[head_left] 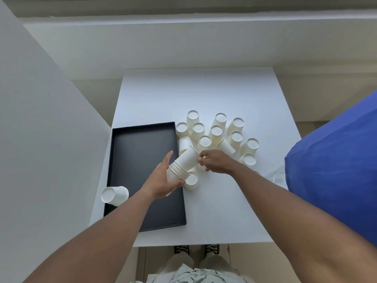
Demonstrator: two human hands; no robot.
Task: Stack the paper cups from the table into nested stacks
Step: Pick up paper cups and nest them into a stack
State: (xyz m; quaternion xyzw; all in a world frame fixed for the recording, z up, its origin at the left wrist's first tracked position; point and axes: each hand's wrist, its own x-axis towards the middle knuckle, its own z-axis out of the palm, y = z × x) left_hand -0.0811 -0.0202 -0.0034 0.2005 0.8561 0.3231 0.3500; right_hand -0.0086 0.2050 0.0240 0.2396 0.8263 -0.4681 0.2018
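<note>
White tabletop (204, 94) fills most of what I look down on; at about nine o'clock on it lies the black tray (142, 144), shallow and walled, and I see no cup standing on its floor; one short nested stack (115, 195) lies on its side at the tray's seven o'clock corner, half over the rim and partly off the table edge; at three o'clock a blue cloth (336, 170) hangs into view.

From twelve to two o'clock of my hands stands the cluster of loose paper cups (216, 132), upside down, bases showing, crowded rim to rim, with one or two tipped over among them; one more upturned cup (191, 179) sits just beside the tray's right wall, under my left hand.

My left hand (163, 180) is wrapped round the growing stack (183, 166), fingers on the far side and thumb on the near side by the bunched rims, the stack held slanted above the tray's right edge; my right hand (214, 161) pinches at the stack's outer end, though whether it holds a separate cup there I cannot tell.

I judge the job under halfway: two stacks begun, well over a dozen cups left.
</note>
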